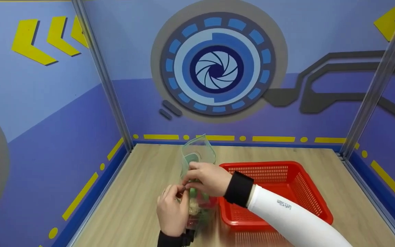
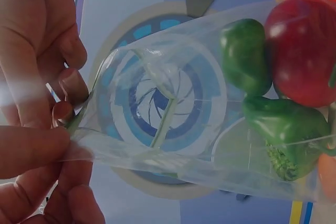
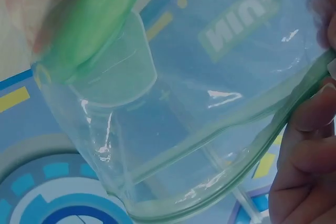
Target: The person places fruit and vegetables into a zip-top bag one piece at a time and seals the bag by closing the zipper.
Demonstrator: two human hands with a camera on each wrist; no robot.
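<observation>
A clear zip bag (image 1: 204,149) with a pale green closure stands in front of me, its mouth gaping at the far side. My left hand (image 1: 172,212) and right hand (image 1: 212,176) meet at the near corner of the mouth, fingertips pinching the closure (image 3: 210,200) there. Inside the bag, in the left wrist view, are green peppers (image 2: 244,56) and a round red vegetable (image 2: 302,51). Something orange (image 2: 328,174) shows at that view's edge. A blurred green item (image 3: 100,30) fills part of the right wrist view. The fingertips partly hide the pinched corner.
Right of the bag, under my right forearm, stands a red plastic basket (image 1: 321,206) with slotted sides. The light wooden table (image 1: 132,192) is walled in by blue printed panels (image 1: 132,106) and metal posts (image 1: 106,82).
</observation>
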